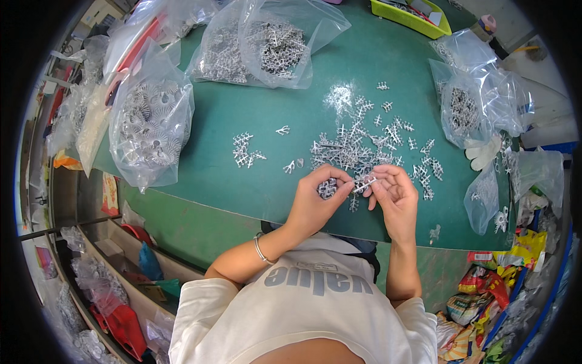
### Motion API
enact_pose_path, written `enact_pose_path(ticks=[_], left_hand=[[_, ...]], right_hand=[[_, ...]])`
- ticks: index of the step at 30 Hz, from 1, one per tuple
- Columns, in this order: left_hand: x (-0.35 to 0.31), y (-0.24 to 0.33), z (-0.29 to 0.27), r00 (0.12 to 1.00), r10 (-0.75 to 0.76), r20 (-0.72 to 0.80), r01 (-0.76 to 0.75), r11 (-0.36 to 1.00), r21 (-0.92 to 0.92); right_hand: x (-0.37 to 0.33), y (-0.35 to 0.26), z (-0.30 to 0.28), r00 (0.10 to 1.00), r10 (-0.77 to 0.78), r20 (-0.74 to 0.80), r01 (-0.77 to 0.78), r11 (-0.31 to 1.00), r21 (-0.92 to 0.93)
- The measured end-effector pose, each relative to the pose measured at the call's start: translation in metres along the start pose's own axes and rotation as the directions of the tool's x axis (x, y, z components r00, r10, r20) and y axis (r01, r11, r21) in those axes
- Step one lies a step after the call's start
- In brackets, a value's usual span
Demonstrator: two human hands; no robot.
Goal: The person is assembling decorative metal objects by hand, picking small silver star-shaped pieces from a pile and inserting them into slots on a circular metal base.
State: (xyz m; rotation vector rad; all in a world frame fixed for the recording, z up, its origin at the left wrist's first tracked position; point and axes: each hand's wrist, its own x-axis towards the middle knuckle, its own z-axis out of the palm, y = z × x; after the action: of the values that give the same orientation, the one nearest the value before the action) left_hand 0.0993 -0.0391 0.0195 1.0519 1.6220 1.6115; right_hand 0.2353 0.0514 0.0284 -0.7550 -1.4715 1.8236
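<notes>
Both my hands meet over the near edge of the green table, fingertips pinched on one small silvery branched piece (365,184). My left hand (321,197) is closed, with a cluster of similar pieces (327,188) showing in the curl of its fingers. My right hand (395,200) pinches the other end of the piece between thumb and finger. Just beyond my hands spreads a loose pile of silvery branched pieces (348,151). A smaller group of such pieces (242,150) lies to the left, with a forked piece (290,167) between it and the pile.
Clear bags of small silvery parts (254,51) stand at the back of the green table (212,115). A bag of fan-shaped pieces (148,133) sits at the left edge. At the right are more plastic bags (464,109), and a yellow-green basket (412,18) stands far back.
</notes>
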Motion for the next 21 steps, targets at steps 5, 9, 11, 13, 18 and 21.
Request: enact_pose_path(ticks=[5, 9, 11, 13, 18, 21], left_hand=[[0.000, -0.005, -0.002, 0.963, 0.267, -0.022, -0.261, 0.955, 0.143], [0.001, -0.005, -0.004, 0.929, 0.370, 0.000, -0.361, 0.907, 0.215], [0.000, -0.001, -0.003, 0.950, 0.313, -0.007, -0.307, 0.935, 0.179], [-0.002, 0.000, -0.003, 0.968, 0.248, 0.030, -0.250, 0.959, 0.136], [-0.006, 0.000, -0.008, 0.967, 0.193, 0.167, -0.207, 0.976, 0.072], [-0.004, 0.004, -0.013, 0.973, 0.142, 0.184, -0.161, 0.983, 0.090]], right_hand=[[0.000, 0.002, -0.008, 0.995, 0.068, 0.075, -0.075, 0.993, 0.093], [-0.005, 0.003, -0.006, 0.998, -0.027, 0.056, 0.025, 0.999, 0.045], [-0.007, 0.000, -0.003, 0.993, -0.107, 0.043, 0.109, 0.992, -0.064], [-0.008, -0.004, -0.003, 0.981, -0.173, 0.088, 0.183, 0.976, -0.117], [-0.005, -0.002, -0.008, 0.991, -0.117, 0.057, 0.117, 0.993, 0.010], [-0.005, -0.002, -0.011, 0.989, -0.126, 0.080, 0.126, 0.992, -0.005]])
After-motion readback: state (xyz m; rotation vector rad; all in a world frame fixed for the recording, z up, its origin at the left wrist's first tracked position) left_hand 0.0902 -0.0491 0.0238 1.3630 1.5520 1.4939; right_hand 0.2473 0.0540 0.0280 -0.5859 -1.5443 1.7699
